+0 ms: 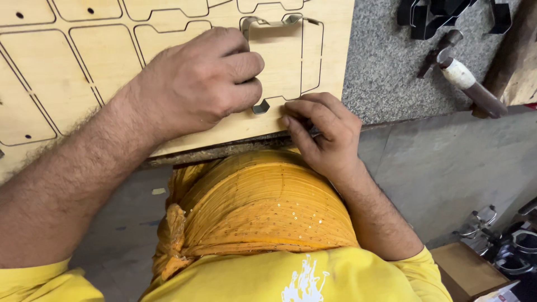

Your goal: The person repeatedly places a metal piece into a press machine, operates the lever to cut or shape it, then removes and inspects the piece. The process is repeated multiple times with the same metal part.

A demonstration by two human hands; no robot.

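On the slotted plywood board, both hands' fingers pinch a bent metal strip.

Counts at the plywood board

Two hands, the left hand and the right hand, lie on one board. One bent metal strip sits in the board's slots. Right of the board lies one hammer. Below the board hangs one orange cloth; one box stands lower right of it.

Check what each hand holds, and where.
Left hand pinches the bent metal strip along its left side in the plywood board; right hand presses the board's edge.
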